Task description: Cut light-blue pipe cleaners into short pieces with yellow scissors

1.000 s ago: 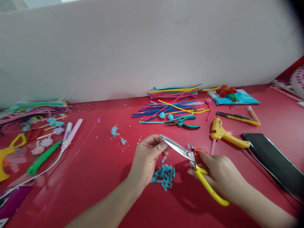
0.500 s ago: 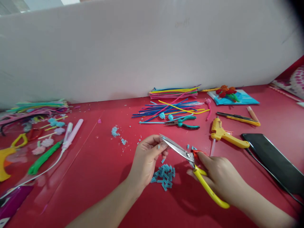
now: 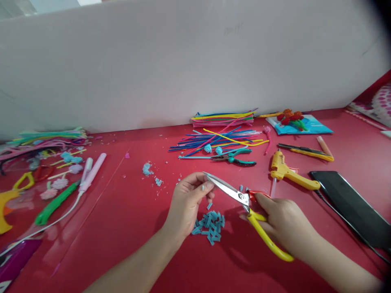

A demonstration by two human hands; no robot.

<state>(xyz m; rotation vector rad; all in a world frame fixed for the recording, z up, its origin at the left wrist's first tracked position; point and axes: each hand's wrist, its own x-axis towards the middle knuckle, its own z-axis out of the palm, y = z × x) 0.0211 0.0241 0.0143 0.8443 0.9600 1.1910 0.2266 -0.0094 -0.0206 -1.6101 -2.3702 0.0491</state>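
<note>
My right hand (image 3: 284, 221) is wrapped round the scissors (image 3: 227, 189), which have one yellow and one red handle. The silver blades lie nearly together and point up to the left. Their tips reach the fingertips of my left hand (image 3: 191, 199), whose thumb and forefinger are pinched; anything between them is too small or hidden to name. A tiny light-blue bit shows on the left thumb. Just below this hand lies a pile of short blue cut pieces (image 3: 210, 226) on the red table (image 3: 122, 244). A few more blue pieces (image 3: 241, 188) sit behind the scissor blades.
Behind the hands are teal-handled pliers (image 3: 235, 158) and coloured pipe cleaners (image 3: 220, 140). On the right lie a yellow glue gun (image 3: 284, 171), a cutter (image 3: 305, 150) and a phone (image 3: 348, 207). A green-handled tool (image 3: 56, 203) and pink hot tool (image 3: 93, 173) lie left.
The yellow scissor handle has risen slightly towards the red one, and the blades have closed a little. The left hand keeps its pinch in nearly the same place.
</note>
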